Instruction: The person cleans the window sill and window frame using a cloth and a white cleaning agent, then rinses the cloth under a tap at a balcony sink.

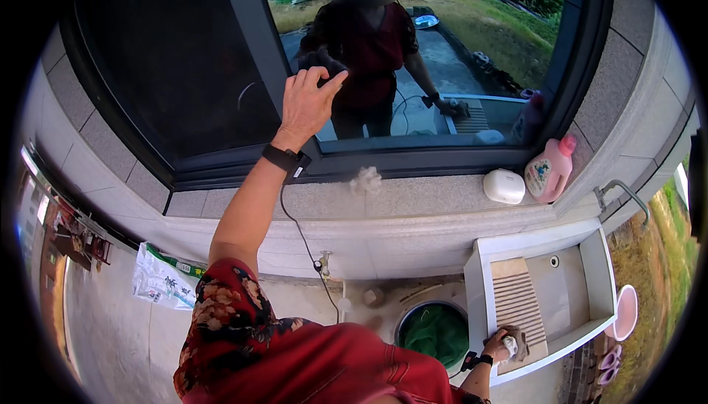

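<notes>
My left hand [311,100] is raised against the lower left part of the window glass [470,61], its fingers bent. A dark shape beyond the fingertips may be a cloth or the hand's reflection; I cannot tell which. Low on the right, my right hand [496,346] grips a crumpled grey-brown and white cloth [517,344]. That cloth rests on the ribbed washboard [514,299] of a white laundry sink [594,271]. Both wrists wear black bands, and a cable hangs from the left one.
On the stone sill [298,196] stand a whitish crumpled clump [366,181], a white case [504,186] and a pink detergent bottle [549,170]. A tap [628,191] juts over the sink. Below are a tub of green fabric [434,335], a wall spigot [325,260] and a printed sack [163,279].
</notes>
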Demonstrator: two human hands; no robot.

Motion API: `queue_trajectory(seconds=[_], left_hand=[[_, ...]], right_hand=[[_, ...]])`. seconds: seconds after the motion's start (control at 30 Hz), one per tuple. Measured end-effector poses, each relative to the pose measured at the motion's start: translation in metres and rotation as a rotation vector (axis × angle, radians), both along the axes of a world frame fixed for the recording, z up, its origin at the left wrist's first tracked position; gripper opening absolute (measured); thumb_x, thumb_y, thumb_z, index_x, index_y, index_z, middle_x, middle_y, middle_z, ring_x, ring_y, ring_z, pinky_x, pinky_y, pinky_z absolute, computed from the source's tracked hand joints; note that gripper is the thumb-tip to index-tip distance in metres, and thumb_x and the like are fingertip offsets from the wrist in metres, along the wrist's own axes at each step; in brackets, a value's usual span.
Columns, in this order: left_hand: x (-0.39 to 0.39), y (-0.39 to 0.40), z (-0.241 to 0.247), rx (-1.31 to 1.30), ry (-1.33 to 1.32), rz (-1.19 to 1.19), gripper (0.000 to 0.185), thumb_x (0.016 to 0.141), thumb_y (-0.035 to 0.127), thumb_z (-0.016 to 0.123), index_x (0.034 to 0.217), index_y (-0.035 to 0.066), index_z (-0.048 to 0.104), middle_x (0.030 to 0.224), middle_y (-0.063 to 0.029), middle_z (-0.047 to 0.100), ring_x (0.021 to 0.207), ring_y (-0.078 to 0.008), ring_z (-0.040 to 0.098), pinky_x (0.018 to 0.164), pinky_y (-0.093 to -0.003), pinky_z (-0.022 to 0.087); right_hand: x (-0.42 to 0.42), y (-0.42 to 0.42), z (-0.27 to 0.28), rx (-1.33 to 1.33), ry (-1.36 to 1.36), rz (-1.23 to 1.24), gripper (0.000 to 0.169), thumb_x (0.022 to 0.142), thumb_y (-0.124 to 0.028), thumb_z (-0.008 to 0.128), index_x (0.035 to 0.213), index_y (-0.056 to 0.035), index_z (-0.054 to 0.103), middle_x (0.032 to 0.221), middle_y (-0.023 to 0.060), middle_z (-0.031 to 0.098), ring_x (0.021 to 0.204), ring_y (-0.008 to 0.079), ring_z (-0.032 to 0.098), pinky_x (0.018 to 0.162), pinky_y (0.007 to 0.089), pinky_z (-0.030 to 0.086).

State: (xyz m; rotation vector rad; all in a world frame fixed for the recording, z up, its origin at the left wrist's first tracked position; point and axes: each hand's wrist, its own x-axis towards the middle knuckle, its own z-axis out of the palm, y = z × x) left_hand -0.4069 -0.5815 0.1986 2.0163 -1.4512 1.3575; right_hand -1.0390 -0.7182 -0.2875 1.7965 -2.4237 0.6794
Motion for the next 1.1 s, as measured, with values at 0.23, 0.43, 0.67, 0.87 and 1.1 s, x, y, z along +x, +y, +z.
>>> queue_trajectory(seconds=[0.23,0.43,0.67,0.87,1.1], left_hand=[[0.000,0.002,-0.010,-0.016,0.052,-0.034,0.036,0.087,0.018,0.061,0.123,0.022,0.061,0.097,-0.0029,0.053,0.086,-0.0207,0.050,0.077,-0.0344,0.036],[-0.004,0.000,-0.007,0.009,-0.133,0.110,0.044,0.086,0.014,0.061,0.129,0.022,0.057,0.102,-0.0049,0.054,0.091,-0.0219,0.050,0.080,-0.0362,0.036],[-0.005,0.005,-0.015,0.028,-0.243,0.210,0.050,0.078,0.008,0.062,0.127,0.018,0.057,0.098,-0.0048,0.054,0.089,-0.0201,0.050,0.079,-0.0360,0.036],[-0.023,0.001,-0.010,-0.020,-0.162,0.128,0.041,0.085,0.019,0.062,0.126,0.013,0.058,0.098,-0.0043,0.053,0.088,-0.0211,0.049,0.079,-0.0361,0.036],[-0.014,-0.005,-0.011,0.029,-0.267,0.273,0.039,0.084,0.021,0.062,0.121,0.011,0.060,0.086,-0.0044,0.048,0.082,-0.0216,0.046,0.075,-0.0359,0.035]], right_hand=[[-0.008,-0.008,-0.015,-0.076,0.035,0.056,0.046,0.087,-0.047,0.051,0.089,-0.0050,0.069,0.087,0.0129,0.069,0.079,0.0330,0.065,0.069,0.0433,0.050],[-0.007,-0.005,-0.006,0.042,0.065,0.021,0.049,0.085,-0.050,0.052,0.105,-0.0082,0.067,0.101,0.0145,0.069,0.092,0.0338,0.065,0.076,0.0424,0.052],[-0.011,-0.005,-0.008,0.054,-0.119,0.002,0.053,0.082,-0.052,0.055,0.109,-0.0072,0.066,0.105,0.0141,0.068,0.097,0.0352,0.063,0.082,0.0419,0.051],[0.014,0.008,0.033,-0.061,-0.012,0.017,0.047,0.086,-0.046,0.053,0.094,-0.0033,0.069,0.093,0.0149,0.069,0.087,0.0341,0.065,0.074,0.0426,0.051],[0.007,0.004,0.027,0.077,-0.075,-0.007,0.049,0.086,-0.049,0.052,0.107,-0.0063,0.067,0.106,0.0131,0.068,0.097,0.0328,0.063,0.083,0.0409,0.050]])
